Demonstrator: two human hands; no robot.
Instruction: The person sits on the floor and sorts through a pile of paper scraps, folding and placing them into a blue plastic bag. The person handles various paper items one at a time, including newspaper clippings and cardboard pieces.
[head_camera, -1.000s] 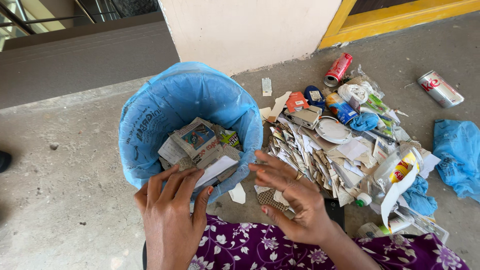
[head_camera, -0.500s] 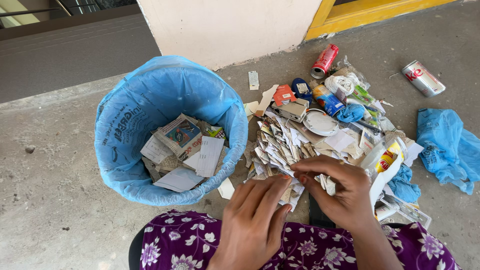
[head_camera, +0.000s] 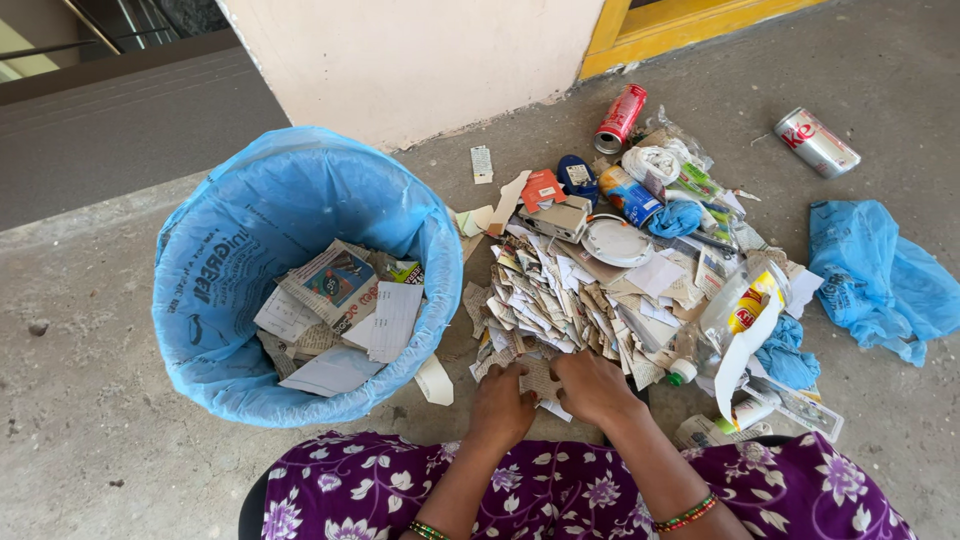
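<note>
A heap of torn paper scraps (head_camera: 560, 300) lies on the concrete floor in front of me. My left hand (head_camera: 500, 405) and my right hand (head_camera: 595, 385) rest side by side on the heap's near edge, fingers curled into the scraps. A brown scrap (head_camera: 540, 378) sits between the two hands, touching both. Left of the heap stands a round bin lined with a blue plastic bag (head_camera: 440, 250). Inside it lie a booklet and sheets of paper (head_camera: 340, 300). My lap in purple flowered cloth (head_camera: 560, 490) fills the bottom edge.
Mixed litter lies beyond the scraps: a white round lid (head_camera: 617, 242), a red can (head_camera: 620, 118), wrappers, small bottles. A silver can (head_camera: 818, 142) and a crumpled blue bag (head_camera: 880, 280) lie at the right. A pale wall (head_camera: 420, 60) and a yellow door frame (head_camera: 700, 25) stand behind.
My hands went from spread open beside the bin to the near edge of the scrap heap, where they have closed together on scraps.
</note>
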